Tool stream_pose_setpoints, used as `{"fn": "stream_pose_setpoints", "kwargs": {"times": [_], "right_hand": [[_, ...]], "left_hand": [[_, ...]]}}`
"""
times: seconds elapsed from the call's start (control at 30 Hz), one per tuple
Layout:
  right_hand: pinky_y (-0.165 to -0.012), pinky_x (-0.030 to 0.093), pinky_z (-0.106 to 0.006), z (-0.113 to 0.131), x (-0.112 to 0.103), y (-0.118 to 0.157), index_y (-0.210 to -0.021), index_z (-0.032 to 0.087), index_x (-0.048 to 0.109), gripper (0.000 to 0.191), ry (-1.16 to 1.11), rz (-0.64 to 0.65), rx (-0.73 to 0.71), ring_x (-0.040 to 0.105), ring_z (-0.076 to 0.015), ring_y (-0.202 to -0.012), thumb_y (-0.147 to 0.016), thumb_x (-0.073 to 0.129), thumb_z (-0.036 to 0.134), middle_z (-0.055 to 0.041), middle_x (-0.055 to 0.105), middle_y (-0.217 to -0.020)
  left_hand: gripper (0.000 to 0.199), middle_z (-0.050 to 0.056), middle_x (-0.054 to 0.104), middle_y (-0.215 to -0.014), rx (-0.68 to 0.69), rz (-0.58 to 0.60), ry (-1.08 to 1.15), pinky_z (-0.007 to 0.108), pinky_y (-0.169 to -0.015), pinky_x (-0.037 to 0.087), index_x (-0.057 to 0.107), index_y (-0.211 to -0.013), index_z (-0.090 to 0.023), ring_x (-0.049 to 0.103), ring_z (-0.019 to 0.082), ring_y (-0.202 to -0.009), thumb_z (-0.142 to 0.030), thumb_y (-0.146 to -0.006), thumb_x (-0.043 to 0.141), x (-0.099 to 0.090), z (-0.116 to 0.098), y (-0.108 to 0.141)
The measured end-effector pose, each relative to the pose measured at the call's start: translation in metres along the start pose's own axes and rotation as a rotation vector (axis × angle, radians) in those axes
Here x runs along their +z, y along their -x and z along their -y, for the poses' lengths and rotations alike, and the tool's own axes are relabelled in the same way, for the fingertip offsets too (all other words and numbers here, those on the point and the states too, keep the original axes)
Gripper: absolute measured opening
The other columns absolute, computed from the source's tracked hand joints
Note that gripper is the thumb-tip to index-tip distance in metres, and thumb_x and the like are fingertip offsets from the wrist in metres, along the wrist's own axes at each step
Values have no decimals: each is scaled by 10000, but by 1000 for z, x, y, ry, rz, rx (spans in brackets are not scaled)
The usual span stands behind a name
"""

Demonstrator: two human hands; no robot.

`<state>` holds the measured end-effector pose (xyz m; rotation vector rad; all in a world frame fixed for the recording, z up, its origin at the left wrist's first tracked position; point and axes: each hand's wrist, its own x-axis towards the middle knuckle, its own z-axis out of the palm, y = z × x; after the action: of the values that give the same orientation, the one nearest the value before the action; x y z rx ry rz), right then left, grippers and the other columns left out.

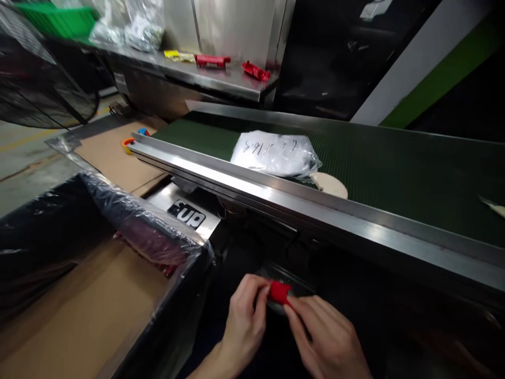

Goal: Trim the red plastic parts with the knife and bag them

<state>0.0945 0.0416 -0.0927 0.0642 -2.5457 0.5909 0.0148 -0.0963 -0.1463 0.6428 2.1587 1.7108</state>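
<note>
Low in front of my lap, a small red plastic part (pixel 279 292) is pinched between both hands. My left hand (pixel 248 310) grips its left end with thumb and forefinger. On the other end, the fingertips of my right hand (pixel 321 329) are closed. Fingers cover both ends of the part, and its exact kind is too blurred to tell. On the shelf at the back lie two larger red plastic pieces, a long red piece (pixel 212 61) and an angled red piece (pixel 255 70).
A green conveyor belt (pixel 386 173) with a metal edge crosses ahead. On it lie a clear bag with white contents (pixel 276 152) and a cream disc (pixel 330 185). At left stand a plastic-lined box (pixel 158 305), a cardboard sheet (pixel 110 152) and a fan (pixel 43 79).
</note>
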Motion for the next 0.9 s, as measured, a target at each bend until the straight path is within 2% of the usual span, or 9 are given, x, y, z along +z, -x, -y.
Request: {"fn": "stream_pose_setpoints", "kwargs": {"times": [0.13, 0.27, 0.33, 0.4, 0.53, 0.67, 0.73, 0.8, 0.9], "right_hand": [[-656, 539, -179, 17, 17, 7, -956, 169, 665, 83, -33, -251, 422, 675, -106, -657, -897, 610, 185, -9, 701, -781], [-534, 540, -150, 24, 35, 25, -1003, 181, 667, 131, -191, -260, 681, 673, -109, -544, -894, 627, 240, 32, 697, -664], [-606, 568, -162, 22, 38, 30, -1024, 178, 666, 145, -219, -290, 628, 694, -115, -624, -884, 631, 189, 4, 717, -770], [-762, 583, -216, 13, 34, 30, -1069, 175, 669, 210, -198, -244, 435, 700, -140, -821, -878, 607, 113, -54, 703, -973], [-925, 542, -333, -14, 11, 19, -1195, 200, 637, 369, -149, 116, 37, 555, -208, -1172, -885, 521, 36, -124, 542, -1278], [-898, 555, -276, -17, -7, -1, -1226, 195, 585, 357, -282, 433, -87, 573, -170, -1143, -922, 452, 64, -117, 577, -1243], [-820, 569, -196, -8, -9, -12, -1196, 198, 577, 296, -346, 418, -82, 646, -127, -998, -948, 443, 108, -79, 659, -1090], [-742, 572, -145, 2, -10, -20, -1147, 223, 590, 217, -356, 296, -63, 688, -110, -866, -951, 505, 189, -34, 699, -989], [-686, 596, -186, 8, -8, -21, -1089, 294, 643, 209, -337, 213, -50, 708, -148, -772, -882, 634, 323, -2, 722, -940]], "left_hand": [[116, 28, 602, -943, 32, -100, 52, 258, -815, 462, 592, -975, -195, 583, 130, -879, -165, -948, 484, 3, 1, 4], [124, 15, 607, -920, 48, -118, 91, 239, -765, 476, 593, -964, -199, 587, 116, -837, -138, -941, 488, 8, -2, 8], [134, 14, 606, -904, 60, -94, 109, 233, -742, 481, 589, -954, -196, 585, 111, -813, -127, -941, 475, 10, -6, 10], [143, 19, 606, -908, 81, -60, 121, 236, -746, 486, 587, -956, -192, 585, 112, -817, -117, -937, 467, 9, -10, 11], [144, 49, 568, -927, 77, -49, 104, 263, -776, 478, 596, -962, -178, 563, 128, -856, -122, -936, 466, -2, -21, 9], [141, 78, 554, -926, 179, 139, -6, 319, -793, 479, 601, -943, -162, 532, 168, -871, -137, -922, 464, -22, -35, 6], [202, 121, 569, -1070, 248, 225, -25, 381, -886, 485, 579, -1081, -164, 540, 218, -997, -251, -899, 572, -36, -40, 6], [522, 161, 524, -1265, 246, 250, -17, 416, -981, 465, 485, -1277, -188, 524, 260, -1144, -337, -823, 697, -51, -43, 10], [548, 125, 597, -1178, 265, 226, -11, 311, -862, 517, 421, -1355, -231, 611, 202, -1007, -211, -854, 643, -72, -45, 21]]}}
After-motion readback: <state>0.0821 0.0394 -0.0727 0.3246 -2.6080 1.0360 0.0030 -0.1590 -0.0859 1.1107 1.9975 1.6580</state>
